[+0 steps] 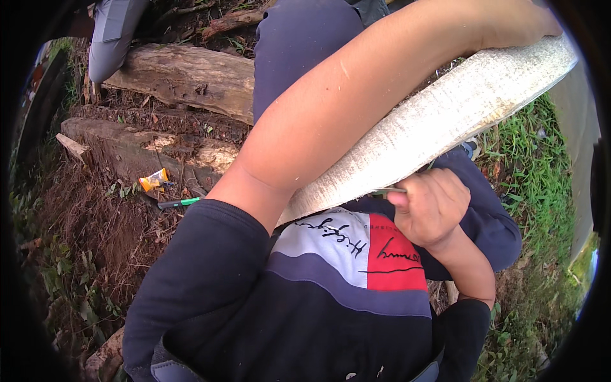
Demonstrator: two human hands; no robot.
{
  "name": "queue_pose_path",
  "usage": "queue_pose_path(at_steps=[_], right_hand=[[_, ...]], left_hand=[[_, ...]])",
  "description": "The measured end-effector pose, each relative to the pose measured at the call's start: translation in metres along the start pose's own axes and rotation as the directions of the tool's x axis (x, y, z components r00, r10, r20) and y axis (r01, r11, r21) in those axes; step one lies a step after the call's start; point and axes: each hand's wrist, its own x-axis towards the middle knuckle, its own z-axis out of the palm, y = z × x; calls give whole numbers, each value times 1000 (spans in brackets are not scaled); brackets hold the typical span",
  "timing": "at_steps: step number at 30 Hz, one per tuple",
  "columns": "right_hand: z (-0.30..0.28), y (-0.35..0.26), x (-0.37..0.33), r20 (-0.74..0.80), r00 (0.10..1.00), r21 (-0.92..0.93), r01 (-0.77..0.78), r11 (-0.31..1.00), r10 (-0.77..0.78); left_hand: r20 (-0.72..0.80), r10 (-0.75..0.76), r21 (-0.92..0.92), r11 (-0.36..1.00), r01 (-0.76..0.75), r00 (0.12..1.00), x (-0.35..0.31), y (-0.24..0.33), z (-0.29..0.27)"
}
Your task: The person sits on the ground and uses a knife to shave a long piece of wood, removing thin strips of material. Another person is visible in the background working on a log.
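Observation:
A long, pale slab (433, 130) with a rough, fibrous-looking surface lies slantwise across my lap, its near end close to my chest. My left arm reaches over it, and my left hand (525, 24) grips its far end at the upper right, where the picture's dark rim hides part of the fingers. Below the slab's lower edge, my right hand (434, 205) is closed in a fist, thumb toward the slab. Out of that fist sticks a thin greenish-grey strip (389, 190), touching or nearly touching the edge; its kind cannot be made out.
Weathered logs (184, 79) lie on brown, root-strewn soil at the left. Near them are a yellow wrapper (153, 181) and a tool with a green and black handle (180, 203). Another person's grey-clad leg (113, 44) shows at top left. Grass (538, 165) grows at the right beside a grey surface (576, 127).

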Motion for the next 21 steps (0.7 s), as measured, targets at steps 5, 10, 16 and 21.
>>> queue_pose_path(at_steps=[5, 10, 16, 21], right_hand=[[6, -3, 1, -6, 999, 21, 38, 999, -38], [20, -21, -7, 70, 995, 86, 61, 994, -67], [29, -30, -10, 73, 992, 102, 92, 990, -100], [24, -24, -2, 2, 999, 63, 54, 997, -54]], left_hand=[[11, 7, 109, 994, -8, 1000, 11, -13, 3], [-42, 114, 137, 985, -108, 993, 7, -11, 10], [-27, 95, 133, 987, -91, 995, 10, -13, 11], [-22, 53, 119, 992, -50, 998, 16, -15, 11]])
